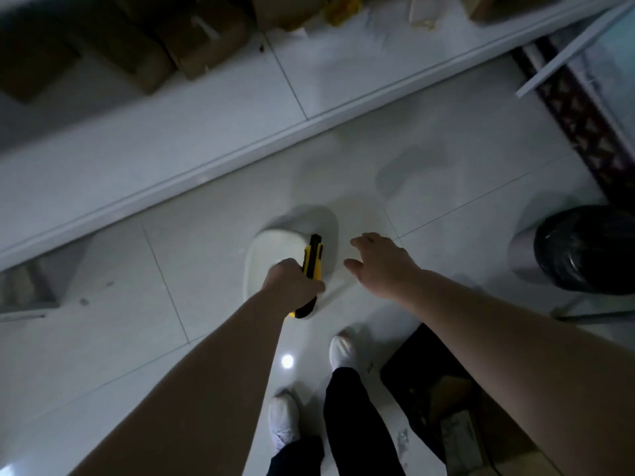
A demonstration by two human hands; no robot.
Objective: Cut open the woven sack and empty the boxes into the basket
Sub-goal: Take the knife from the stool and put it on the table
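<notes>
A pale tiled floor (213, 255) fills most of the dim, blurred head view, w/ open room around both outstretched arms. Beyond the fingers a long white shelf edge (240, 156) runs diagonally, low at left to high at right; cardboard boxes (192, 39) sit on the shelf behind it. Off to the right of the fingers stands a round bin w/ a black liner (584, 249), well apart from the hands. Near the person's body, below the right forearm, a dark-rimmed open carton (457, 413) lies on the floor beside two white shoes (342, 352) and dark trouser legs. Directly under the hands sits a white rounded object (275, 249), prob. a stool seat; cannot tell for sure.

The left hand (292, 283) is closed in a fist around a yellow-and-black utility knife (313, 259). Knife's long axis runs near-vertical in the frame, nose end pointing away from the body past the knuckles, butt end sticking out below the fist toward the shoes. Blade not discernible. The right hand (381, 266) hovers just beside the knife, apart from it, palm down, fingers spread loosely and holding nothing. No woven sack or basket can be identified here.
</notes>
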